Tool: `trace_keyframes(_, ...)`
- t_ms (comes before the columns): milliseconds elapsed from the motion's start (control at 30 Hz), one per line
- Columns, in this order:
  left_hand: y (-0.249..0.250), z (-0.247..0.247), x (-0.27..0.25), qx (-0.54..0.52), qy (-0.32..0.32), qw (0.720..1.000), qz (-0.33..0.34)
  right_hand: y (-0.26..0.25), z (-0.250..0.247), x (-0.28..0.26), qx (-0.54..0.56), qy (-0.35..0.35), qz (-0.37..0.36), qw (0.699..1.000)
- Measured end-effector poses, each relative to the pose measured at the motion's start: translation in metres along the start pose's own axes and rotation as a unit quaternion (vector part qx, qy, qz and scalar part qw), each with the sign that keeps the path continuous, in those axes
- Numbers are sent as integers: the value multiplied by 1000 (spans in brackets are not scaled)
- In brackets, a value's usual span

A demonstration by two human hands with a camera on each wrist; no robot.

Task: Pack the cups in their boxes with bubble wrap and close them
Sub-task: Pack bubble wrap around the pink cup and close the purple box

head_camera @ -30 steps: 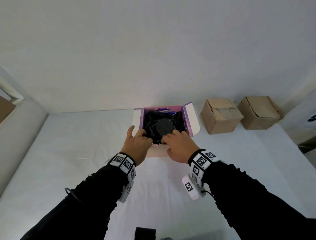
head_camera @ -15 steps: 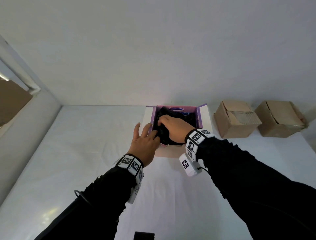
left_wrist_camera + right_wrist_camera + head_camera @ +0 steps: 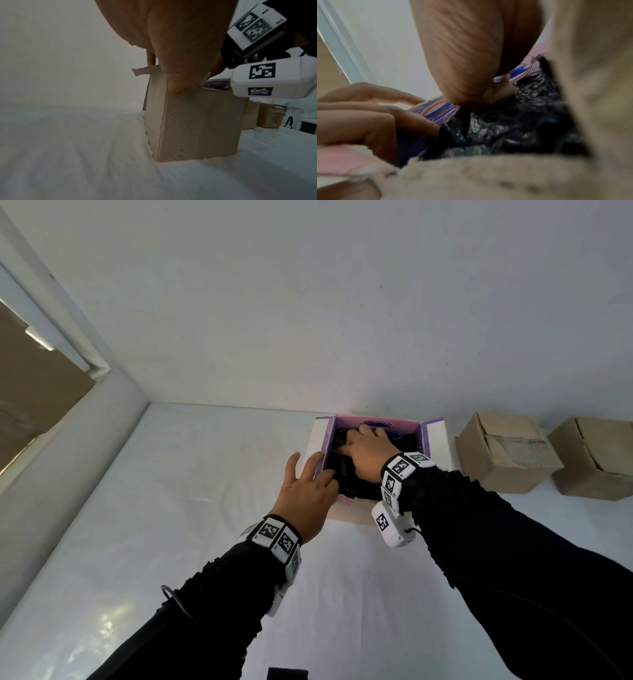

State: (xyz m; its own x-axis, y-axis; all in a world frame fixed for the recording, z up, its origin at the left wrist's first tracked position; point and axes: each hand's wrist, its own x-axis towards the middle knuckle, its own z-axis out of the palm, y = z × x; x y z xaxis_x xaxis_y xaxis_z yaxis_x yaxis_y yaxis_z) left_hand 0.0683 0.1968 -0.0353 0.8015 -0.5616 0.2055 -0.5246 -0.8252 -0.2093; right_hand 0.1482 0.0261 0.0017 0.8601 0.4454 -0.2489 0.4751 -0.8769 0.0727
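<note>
An open cardboard box with purple printed inner walls stands at the back of the white table, its side flaps spread. Black bubble wrap fills it, and the cup is hidden beneath. My right hand is inside the box, its bent fingers and thumb dug into the bubble wrap. My left hand holds the near left corner of the box. Its thumb is outside and its fingers reach over the rim.
Two closed brown cardboard boxes sit to the right by the wall. A white wall runs right behind the open box, and a raised ledge borders the table on the left. A small black object lies at the near edge.
My right hand has gone from the box's near rim deeper into the box, toward its back left. My left hand has shifted to the near left corner, with its fingers spread over the rim.
</note>
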Motion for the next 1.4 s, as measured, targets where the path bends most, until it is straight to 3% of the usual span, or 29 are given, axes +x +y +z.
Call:
trace_keyframes(233,0,-2,1,1,-18,1000,-3,2,3,7,38,-7,-25,999)
trace_keyframes(367,1,-3,1,1,-41,999,-3,0,7,7,71,-23,6,997)
trace_keyframes(533,2,-8,1,8,-78,997,-12,3,10,5,-4,-46,9,999)
trace_keyframes(633,4,-20,9,27,-101,994,-4,6,6,-4,45,-37,22,998)
trace_keyframes(767,1,-28,28,51,-113,992,33,19,-5,-26,58,75,139,986)
trace_keyframes(867,-3,-27,34,51,-137,988,55,28,-5,-46,29,82,232,969)
trace_keyframes(1400,-2,-29,55,69,-204,975,51,25,22,-65,6,31,230,973)
